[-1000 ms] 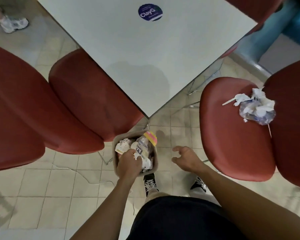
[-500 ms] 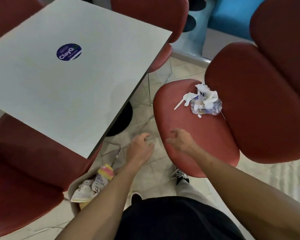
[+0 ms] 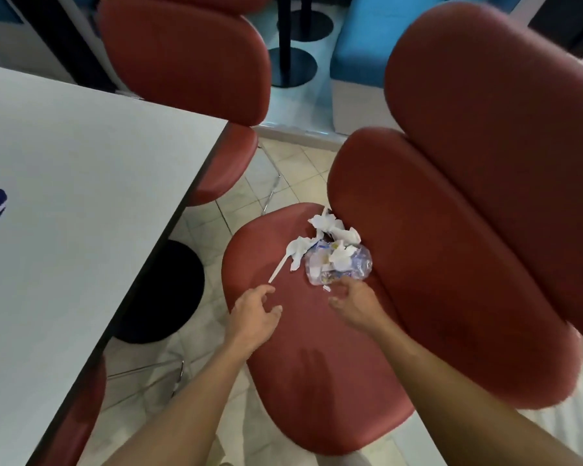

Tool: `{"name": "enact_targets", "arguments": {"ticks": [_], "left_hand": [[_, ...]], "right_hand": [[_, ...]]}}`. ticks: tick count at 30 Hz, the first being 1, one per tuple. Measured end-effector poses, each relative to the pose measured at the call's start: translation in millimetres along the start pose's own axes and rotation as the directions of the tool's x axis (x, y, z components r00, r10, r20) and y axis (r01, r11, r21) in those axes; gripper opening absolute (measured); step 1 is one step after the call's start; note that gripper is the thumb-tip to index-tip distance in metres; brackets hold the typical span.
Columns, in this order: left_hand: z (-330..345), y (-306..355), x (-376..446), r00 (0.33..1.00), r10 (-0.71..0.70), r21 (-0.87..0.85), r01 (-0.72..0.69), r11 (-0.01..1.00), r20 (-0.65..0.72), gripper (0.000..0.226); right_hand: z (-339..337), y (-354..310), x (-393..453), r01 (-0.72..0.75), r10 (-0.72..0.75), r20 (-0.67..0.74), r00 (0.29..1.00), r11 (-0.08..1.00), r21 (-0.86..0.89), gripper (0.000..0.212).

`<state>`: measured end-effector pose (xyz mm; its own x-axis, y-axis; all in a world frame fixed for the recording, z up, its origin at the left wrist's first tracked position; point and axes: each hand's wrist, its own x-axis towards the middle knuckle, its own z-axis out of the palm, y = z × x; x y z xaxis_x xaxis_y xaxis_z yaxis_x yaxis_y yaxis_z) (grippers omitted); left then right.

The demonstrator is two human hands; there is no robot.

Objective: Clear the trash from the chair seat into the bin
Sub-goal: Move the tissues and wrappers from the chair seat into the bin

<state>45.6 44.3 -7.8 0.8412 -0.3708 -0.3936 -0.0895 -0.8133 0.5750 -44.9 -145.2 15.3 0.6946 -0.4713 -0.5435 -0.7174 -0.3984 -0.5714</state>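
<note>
both hands now off the bin and over the chair seat point(image 3: 317, 364); 1 s ago left hand was down in the bin w/ the earlier trash, so that load looks dropped. bin itself out of view now

left hand point(image 3: 254, 319) hovers near the seat's left edge, fingers loosely spread, holding nothing, tips just short of the white plastic spoon point(image 3: 278, 269). right hand point(image 3: 355, 304) also empty, fingers relaxed and half curled, tips just beside the crumpled clear plastic wrapper point(image 3: 340, 267); can't tell if touching yet

trash pile sits at the seat's back edge, against the backrest point(image 3: 435, 264): wrapper, spoon, crumpled tissues point(image 3: 334, 227) on top and behind. nothing lifted

my read: second pickup starting, prob both hands scoop at once. loose bits may spill, tissue near the seat/backrest gap could get missed. table point(image 3: 81, 213) to the left, not involved
</note>
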Motion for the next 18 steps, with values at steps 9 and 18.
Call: {"name": "enact_targets", "arguments": {"ticks": [9, 18], "left_hand": [[65, 60, 112, 1.000, 0.010, 0.036, -0.011, 0.999, 0.022, 0.038], [118, 91, 218, 0.988, 0.152, 0.137, -0.155, 0.978, 0.030, 0.037]], "right_hand": [[-38, 36, 116, 0.018, -0.017, -0.043, 0.999, 1.000, 0.019, 0.047], [-41, 58, 216, 0.062, -0.073, -0.093, 0.993, 0.992, -0.112, 0.044]]}}
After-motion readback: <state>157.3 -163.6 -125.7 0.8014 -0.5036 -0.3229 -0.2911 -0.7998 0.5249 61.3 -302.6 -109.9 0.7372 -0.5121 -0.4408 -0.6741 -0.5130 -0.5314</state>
